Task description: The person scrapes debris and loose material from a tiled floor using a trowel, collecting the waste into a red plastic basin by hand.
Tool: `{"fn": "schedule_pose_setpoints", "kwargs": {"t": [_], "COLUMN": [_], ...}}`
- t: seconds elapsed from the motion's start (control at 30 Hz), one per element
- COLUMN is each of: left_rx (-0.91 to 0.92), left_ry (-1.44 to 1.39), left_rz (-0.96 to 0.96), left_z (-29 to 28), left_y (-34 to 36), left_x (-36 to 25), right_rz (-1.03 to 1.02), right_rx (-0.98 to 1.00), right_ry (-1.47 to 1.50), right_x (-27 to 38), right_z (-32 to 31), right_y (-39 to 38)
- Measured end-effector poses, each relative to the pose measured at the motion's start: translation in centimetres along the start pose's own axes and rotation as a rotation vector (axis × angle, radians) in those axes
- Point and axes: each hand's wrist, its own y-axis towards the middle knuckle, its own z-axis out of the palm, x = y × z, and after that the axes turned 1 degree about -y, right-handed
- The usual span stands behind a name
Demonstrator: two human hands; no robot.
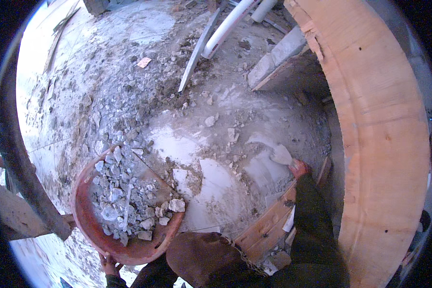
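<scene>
Observing remotely through the head view. The red-brown basin (134,254) sits at lower left on the littered floor (221,192), heaped with grey rubble (115,194). Larger lumps lie along its right side, toward the rim.

Left hand (109,265): at the basin's near edge, fingers against the outside of the rim. I cannot tell whether they are clamped there or only resting, since the undersides are hidden. Right hand (300,168): closed around the near end of a pale flat trowel (281,155), blade pointing up and left, low over the dusty floor. The trowel's handle is hidden in the fist. A wooden plank (264,228) lies beside the right forearm; a curved wooden panel (381,120) takes up the right side of my view.

Handling, my estimate: basin heavy with this load, its wall fairly stiff but perhaps with some flex; dust may make the rim slick. I would take it by the rim on two opposite sides, keeping level, as the top stones look loose enough to roll off. Trowel: I judge it light and rigid, best held at the handle, clear of the blade's edge.
</scene>
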Motion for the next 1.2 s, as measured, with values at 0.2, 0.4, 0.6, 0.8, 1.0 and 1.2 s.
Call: {"fn": "schedule_pose_setpoints", "kwargs": {"t": [0.2,0.4,0.6,0.8,1.0,1.2], "left_rx": [0.047,0.044,-0.013,-0.115,-0.05,-0.038], "left_ry": [-0.016,-0.015,0.063,0.092,0.371,0.39], "left_rz": [0.021,0.016,-0.06,-0.174,-0.215,-0.25], "left_z": [0.9,-0.4,1.0,-1.5,-4.3,-11.7], "left_y": [0.6,0.8,-3.0,-3.4,-3.4,-6.1], "left_x": [0.1,0.4,0.0,2.7,3.0,5.3], "right_rz": [0.005,-0.269,0.131,-0.03,-0.009,0.319], "right_rx": [0.115,-0.098,0.063,0.023,-0.007,0.024], "right_ry": [-0.057,-0.303,-0.115,-0.292,-0.14,-0.159], "right_x": [-0.9,17.8,3.2,5.7,12.0,-8.5], "right_z": [5.8,2.7,-1.1,3.0,1.5,-2.6], "right_y": [5.0,8.8,0.6,5.2,10.5,0.6]}}
